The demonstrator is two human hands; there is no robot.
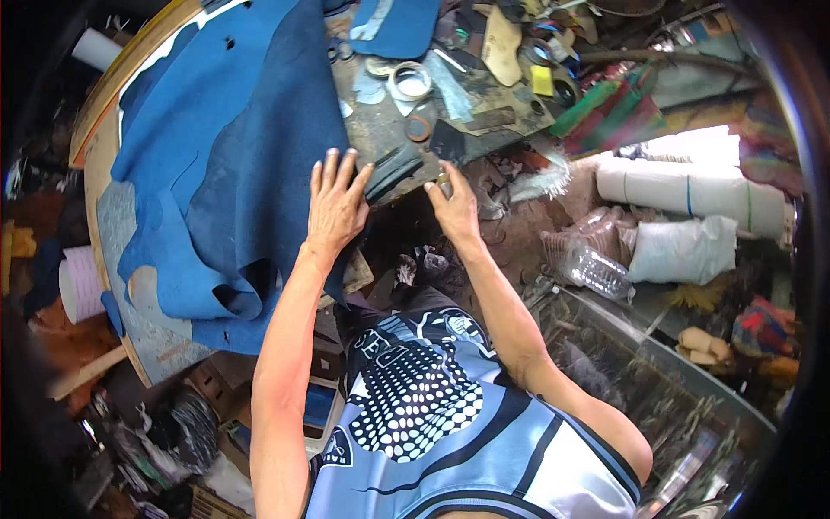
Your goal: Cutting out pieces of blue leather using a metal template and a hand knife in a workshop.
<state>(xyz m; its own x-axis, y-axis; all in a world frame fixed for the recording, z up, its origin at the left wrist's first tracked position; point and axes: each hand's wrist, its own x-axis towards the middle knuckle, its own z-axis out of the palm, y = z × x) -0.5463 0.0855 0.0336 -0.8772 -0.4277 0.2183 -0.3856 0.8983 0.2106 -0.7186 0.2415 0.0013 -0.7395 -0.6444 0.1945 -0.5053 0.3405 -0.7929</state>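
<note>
A large sheet of blue leather (251, 147) drapes over the bench and hangs in folds at its near edge. My left hand (335, 203) rests on the leather's right edge, its fingers stretched and slightly spread. Between my hands, at the bench edge, lies a long dark block (393, 171), and the left fingertips come close to its end. My right hand (456, 206) is closed at the bench edge, thumb and fingers around a small brownish object (444, 183) whose kind is mostly hidden.
On the bench (376, 121) are a tape roll (410, 81), a brown ring (418, 129), a tan shoe-shaped pattern (501, 48) and blue scraps. White rolls (692, 189), a stuffed white bag (683, 250) and a clear plastic bottle (596, 270) lie at the right. Boxes and clutter crowd the lower left.
</note>
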